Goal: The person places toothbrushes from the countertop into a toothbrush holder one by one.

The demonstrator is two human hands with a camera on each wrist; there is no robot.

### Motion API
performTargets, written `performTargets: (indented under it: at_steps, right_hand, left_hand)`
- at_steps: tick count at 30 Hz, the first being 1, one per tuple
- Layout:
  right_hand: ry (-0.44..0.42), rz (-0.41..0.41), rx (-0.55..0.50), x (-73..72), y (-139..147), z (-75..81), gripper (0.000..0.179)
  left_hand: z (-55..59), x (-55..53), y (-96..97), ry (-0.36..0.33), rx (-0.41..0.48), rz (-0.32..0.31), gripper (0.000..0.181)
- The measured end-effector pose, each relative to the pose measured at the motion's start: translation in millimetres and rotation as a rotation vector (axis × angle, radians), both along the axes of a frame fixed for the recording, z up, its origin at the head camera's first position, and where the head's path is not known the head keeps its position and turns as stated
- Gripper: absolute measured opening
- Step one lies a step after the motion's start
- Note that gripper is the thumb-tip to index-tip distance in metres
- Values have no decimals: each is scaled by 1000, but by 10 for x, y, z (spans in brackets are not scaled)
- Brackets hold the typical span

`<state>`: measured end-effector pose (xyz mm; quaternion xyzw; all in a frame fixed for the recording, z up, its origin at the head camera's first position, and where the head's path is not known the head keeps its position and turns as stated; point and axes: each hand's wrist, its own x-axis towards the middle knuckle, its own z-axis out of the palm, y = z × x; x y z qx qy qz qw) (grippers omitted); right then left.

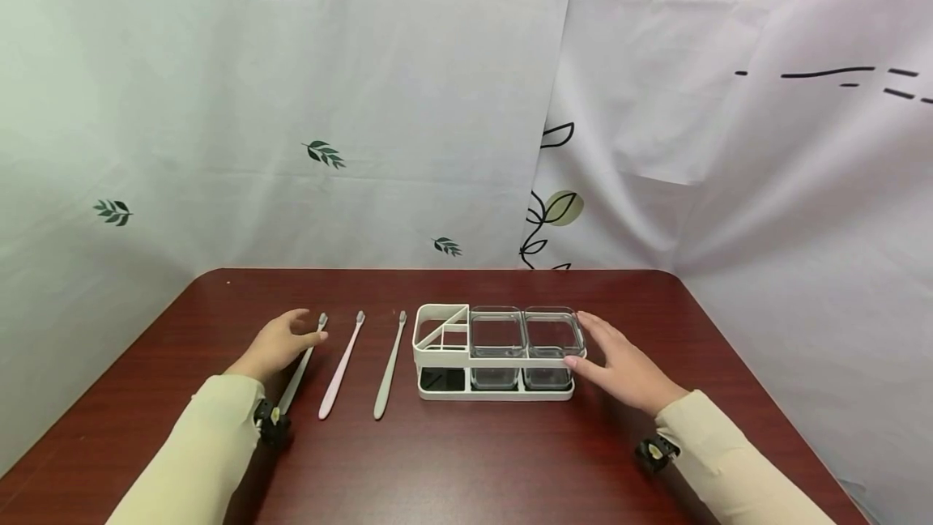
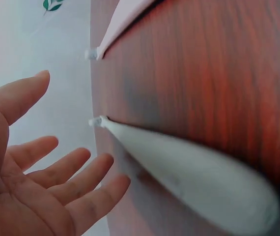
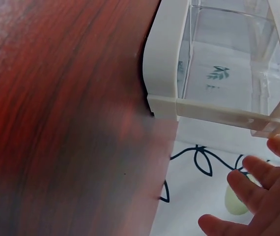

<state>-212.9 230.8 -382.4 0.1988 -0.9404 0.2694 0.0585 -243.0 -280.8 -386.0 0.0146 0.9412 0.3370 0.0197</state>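
Note:
My left hand (image 1: 277,343) hovers over a whitish toothbrush (image 1: 299,379), its fingers spread and relaxed with nothing between them. In the left wrist view that toothbrush (image 2: 194,177) lies close below the fingers, bristle end away from me. At the right end of a white toothbrush holder (image 1: 503,363) is my right hand (image 1: 623,367), thumb and fingertips right at the upper rim. The holder carries two clear cups (image 1: 496,335) side by side. The right wrist view has the fingers (image 3: 258,191) loosely extended beside the holder's frame (image 3: 162,54).
A pink toothbrush (image 1: 341,371) and a pale green toothbrush (image 1: 389,371) lie roughly parallel between my left hand and the holder. The dark red wooden table (image 1: 466,460) ends at the back against a white printed cloth (image 1: 408,104).

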Motion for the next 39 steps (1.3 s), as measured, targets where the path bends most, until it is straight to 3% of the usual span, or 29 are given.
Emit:
performTargets:
  at_steps: [8, 16, 28, 39]
  right_hand:
    - [-72, -13, -67, 5, -12, 19, 82]
    - [-105, -20, -96, 11, -16, 20, 81]
    - [-98, -25, -70, 20, -21, 53, 82]
    - [-104, -31, -69, 29, -24, 74, 82]
  left_hand:
    - [-14, -68, -80, -70, 121, 18, 63]
    - [-33, -127, -113, -122, 186, 50, 60]
    - [-89, -187, -195, -155, 229, 63, 55]
    - [-37, -233, -147, -167, 208, 58, 45]
